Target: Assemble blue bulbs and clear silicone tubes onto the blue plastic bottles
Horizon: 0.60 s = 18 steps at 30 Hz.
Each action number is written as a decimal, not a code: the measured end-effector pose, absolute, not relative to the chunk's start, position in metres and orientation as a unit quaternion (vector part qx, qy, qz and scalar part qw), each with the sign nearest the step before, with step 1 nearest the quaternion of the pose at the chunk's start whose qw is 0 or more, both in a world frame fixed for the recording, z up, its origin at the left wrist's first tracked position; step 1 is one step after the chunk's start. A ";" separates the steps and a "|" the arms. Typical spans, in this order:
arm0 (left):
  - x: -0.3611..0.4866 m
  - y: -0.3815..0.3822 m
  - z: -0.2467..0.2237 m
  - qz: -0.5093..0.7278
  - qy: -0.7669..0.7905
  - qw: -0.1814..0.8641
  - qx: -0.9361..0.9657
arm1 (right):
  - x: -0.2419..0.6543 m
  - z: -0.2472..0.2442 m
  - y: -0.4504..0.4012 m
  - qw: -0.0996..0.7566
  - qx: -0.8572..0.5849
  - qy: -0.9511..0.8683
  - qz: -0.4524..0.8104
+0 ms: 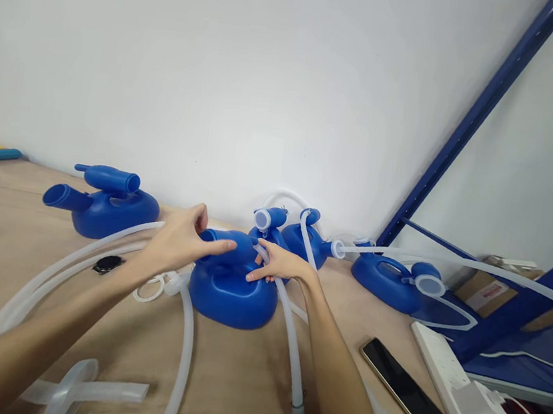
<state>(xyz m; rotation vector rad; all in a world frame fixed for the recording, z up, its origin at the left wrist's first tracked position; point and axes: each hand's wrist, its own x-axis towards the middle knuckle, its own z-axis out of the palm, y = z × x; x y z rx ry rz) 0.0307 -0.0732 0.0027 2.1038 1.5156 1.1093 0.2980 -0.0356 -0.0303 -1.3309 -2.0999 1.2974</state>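
Note:
In the head view, a blue plastic urinal bottle (232, 299) stands upright in front of me. My left hand (190, 233) is closed around the blue neck piece on its top, with the thumb lying along it. My right hand (277, 262) pinches the end of a translucent tube (290, 329) at the narrow right end of that neck piece. Whether the tube sits over the tip is hidden by my fingers. The tube hangs down toward the table's front. Left of the bottle lie a white ring cap (149, 287) and another tube (183, 357).
Another blue bottle (114, 214) stands at the left; several with tubes stand behind and right, including one bottle (382, 284). A phone (411, 398), a power strip (460, 391) and a blue rack post (469, 116) are at the right. A black round object (109, 264) lies left.

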 end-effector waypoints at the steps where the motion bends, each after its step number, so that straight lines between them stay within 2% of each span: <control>1: 0.037 -0.077 -0.002 0.388 0.511 0.135 0.755 | 0.298 -0.030 -0.036 0.168 -0.467 -0.738 0.458; 5: 0.060 -0.087 -0.029 0.372 0.423 0.114 0.818 | 0.302 -0.031 -0.037 0.167 -0.473 -0.737 0.452; 9: 0.071 -0.082 -0.045 0.399 0.407 0.115 0.814 | 0.306 -0.037 -0.031 0.167 -0.418 -0.744 0.493; 13: 0.054 -0.064 -0.035 0.343 0.373 0.149 0.849 | 0.310 -0.040 -0.028 0.164 -0.381 -0.759 0.503; 18: 0.015 -0.043 -0.014 0.230 0.300 0.239 0.894 | 0.314 -0.034 -0.034 0.154 -0.430 -0.724 0.517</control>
